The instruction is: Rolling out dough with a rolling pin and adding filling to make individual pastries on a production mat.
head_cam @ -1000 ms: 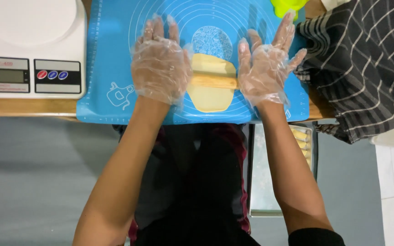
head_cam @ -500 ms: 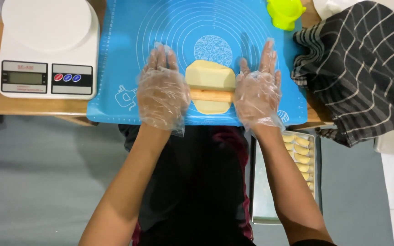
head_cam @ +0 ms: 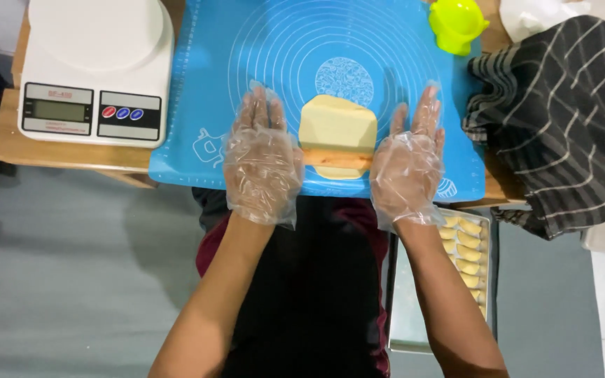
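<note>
A flat piece of pale yellow dough (head_cam: 337,126) lies on a blue silicone mat (head_cam: 400,56) with printed circles. A wooden rolling pin (head_cam: 337,158) crosses the near part of the dough. My left hand (head_cam: 262,164) and my right hand (head_cam: 409,164), both in clear plastic gloves, rest flat with fingers spread on the two ends of the pin, one on each side of the dough.
A white kitchen scale (head_cam: 96,70) stands left of the mat on the wooden table (head_cam: 71,155). A yellow-green plastic mould (head_cam: 456,24) sits at the mat's far right. A dark striped cloth (head_cam: 561,126) covers something at right. Below the table, a metal tray (head_cam: 414,301) holds several shaped pastries.
Both hands have drawn the rolling pin toward me, from the middle of the dough to its near edge. The dough looks slightly longer.
</note>
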